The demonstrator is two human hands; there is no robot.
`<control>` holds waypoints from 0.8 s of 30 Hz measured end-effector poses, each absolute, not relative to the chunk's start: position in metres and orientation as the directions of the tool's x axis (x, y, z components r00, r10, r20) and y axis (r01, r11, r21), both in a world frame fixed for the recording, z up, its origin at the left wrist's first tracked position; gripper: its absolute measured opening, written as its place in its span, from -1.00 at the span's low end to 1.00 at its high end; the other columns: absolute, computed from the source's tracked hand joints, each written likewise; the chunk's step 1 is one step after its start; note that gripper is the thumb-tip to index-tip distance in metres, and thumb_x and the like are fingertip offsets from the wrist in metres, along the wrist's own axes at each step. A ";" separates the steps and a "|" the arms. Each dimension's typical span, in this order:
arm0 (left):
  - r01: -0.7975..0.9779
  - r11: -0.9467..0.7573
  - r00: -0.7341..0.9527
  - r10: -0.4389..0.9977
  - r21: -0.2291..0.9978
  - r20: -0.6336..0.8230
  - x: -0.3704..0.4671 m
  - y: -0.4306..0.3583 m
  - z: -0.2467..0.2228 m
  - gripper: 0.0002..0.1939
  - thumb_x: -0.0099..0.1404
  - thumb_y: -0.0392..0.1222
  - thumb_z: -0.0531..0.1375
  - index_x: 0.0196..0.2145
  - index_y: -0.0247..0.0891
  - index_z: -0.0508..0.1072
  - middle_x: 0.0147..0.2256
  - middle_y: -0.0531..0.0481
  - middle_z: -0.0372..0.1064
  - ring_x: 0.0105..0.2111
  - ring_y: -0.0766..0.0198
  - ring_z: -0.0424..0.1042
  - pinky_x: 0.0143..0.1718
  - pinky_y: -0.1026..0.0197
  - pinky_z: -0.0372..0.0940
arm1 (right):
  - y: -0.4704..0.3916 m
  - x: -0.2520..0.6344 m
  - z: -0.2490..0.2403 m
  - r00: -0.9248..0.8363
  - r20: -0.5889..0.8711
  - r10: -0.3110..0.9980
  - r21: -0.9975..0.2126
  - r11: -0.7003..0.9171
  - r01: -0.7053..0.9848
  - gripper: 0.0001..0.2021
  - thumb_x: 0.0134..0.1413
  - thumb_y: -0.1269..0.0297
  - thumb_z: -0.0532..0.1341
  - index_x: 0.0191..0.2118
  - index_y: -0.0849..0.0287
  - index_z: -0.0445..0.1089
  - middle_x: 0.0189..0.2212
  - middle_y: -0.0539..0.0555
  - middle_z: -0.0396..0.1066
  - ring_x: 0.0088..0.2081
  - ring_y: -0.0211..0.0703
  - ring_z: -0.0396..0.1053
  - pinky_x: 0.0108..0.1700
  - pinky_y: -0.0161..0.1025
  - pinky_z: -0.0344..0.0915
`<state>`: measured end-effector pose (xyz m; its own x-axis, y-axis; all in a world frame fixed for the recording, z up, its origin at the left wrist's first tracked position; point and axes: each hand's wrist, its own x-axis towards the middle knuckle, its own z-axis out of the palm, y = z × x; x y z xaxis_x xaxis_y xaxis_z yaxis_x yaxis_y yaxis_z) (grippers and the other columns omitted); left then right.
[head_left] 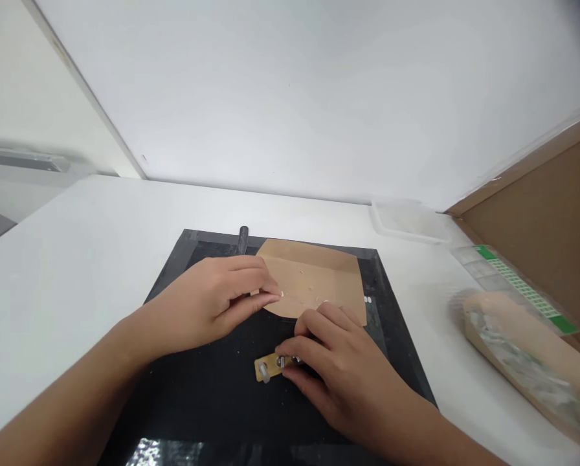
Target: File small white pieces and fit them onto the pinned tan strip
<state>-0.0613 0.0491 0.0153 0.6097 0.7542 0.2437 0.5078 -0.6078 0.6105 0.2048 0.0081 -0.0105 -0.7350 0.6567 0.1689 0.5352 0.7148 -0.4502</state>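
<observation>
My left hand [226, 294] is pinched shut over the left edge of a brown paper tray [319, 265], with a tiny white piece [282, 294] at its fingertips. Small bits and thin strands lie in the paper tray. Nearer to me, my right hand [331, 362] grips a small yellowish plate [272, 367] between thumb and fingers. Metal parts sit on the plate by the fingertips, and a translucent peg [263, 372] stands at its left end. The plate's right part is hidden by my fingers.
A black board [197, 401] lies under both hands on the white table [76, 259]. A dark cylinder [243, 239] stands at its back edge. To the right are a clear shallow tray [409, 223], a green-labelled plastic case [523, 288] and a box of plastic bags [527, 369].
</observation>
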 end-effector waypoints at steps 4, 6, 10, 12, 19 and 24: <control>0.557 -0.586 0.546 0.792 0.589 0.272 -0.058 0.052 0.013 -0.79 0.60 -0.20 0.11 -0.14 -0.25 0.53 -0.19 -0.02 0.47 -0.21 0.29 0.44 -0.17 0.24 0.30 | 0.003 0.201 -0.011 -0.734 0.249 0.631 -0.427 0.752 0.502 -0.72 0.30 0.21 0.38 0.07 0.03 0.43 -0.09 0.06 0.39 -0.10 -0.01 0.27 -0.04 -0.02 0.15; 0.560 -0.602 0.549 0.784 0.569 0.290 -0.057 0.052 0.011 -0.79 0.59 -0.20 0.12 -0.17 -0.26 0.52 -0.23 -0.02 0.45 -0.26 0.29 0.41 -0.23 0.24 0.28 | 0.000 0.197 -0.015 -0.735 0.298 0.609 -0.398 0.779 0.484 -0.67 0.27 0.13 0.41 0.07 0.07 0.44 -0.06 0.08 0.40 -0.08 0.01 0.29 -0.03 -0.01 0.15; 0.524 -0.660 0.591 0.737 0.539 0.327 -0.056 0.049 0.009 -0.81 0.56 -0.22 0.13 -0.13 -0.27 0.55 -0.28 0.00 0.45 -0.33 0.31 0.40 -0.32 0.25 0.24 | -0.001 0.190 -0.023 -0.718 0.356 0.597 -0.354 0.798 0.488 -0.63 0.27 0.03 0.41 0.05 0.11 0.45 -0.08 0.09 0.41 -0.08 0.00 0.31 -0.03 -0.02 0.14; 0.511 -0.667 0.609 0.726 0.542 0.320 -0.057 0.046 0.009 -0.83 0.55 -0.24 0.14 -0.13 -0.27 0.55 -0.32 0.02 0.45 -0.38 0.34 0.38 -0.37 0.25 0.22 | -0.001 0.187 -0.025 -0.717 0.365 0.594 -0.344 0.802 0.488 -0.66 0.28 0.04 0.41 0.02 0.11 0.46 -0.10 0.07 0.43 -0.10 -0.02 0.31 -0.03 -0.03 0.14; 0.505 -0.646 0.656 0.718 0.573 0.231 -0.055 0.045 0.015 -0.82 0.46 -0.30 0.15 -0.17 -0.23 0.58 -0.41 0.07 0.44 -0.47 0.36 0.35 -0.42 0.26 0.19 | -0.002 0.184 -0.025 -0.706 0.377 0.599 -0.368 0.797 0.479 -0.83 0.35 0.16 0.37 -0.08 0.09 0.48 -0.18 0.01 0.45 -0.14 -0.08 0.29 -0.06 -0.07 0.12; 0.497 -0.587 0.684 0.718 0.640 0.127 -0.057 0.041 0.021 -0.75 0.14 -0.41 0.18 -0.24 -0.23 0.56 -0.39 0.08 0.47 -0.53 0.37 0.32 -0.49 0.29 0.20 | -0.002 0.184 -0.024 -0.701 0.373 0.608 -0.392 0.788 0.475 -0.86 0.37 0.17 0.35 -0.08 0.08 0.48 -0.16 0.01 0.47 -0.12 -0.08 0.29 -0.02 -0.06 0.11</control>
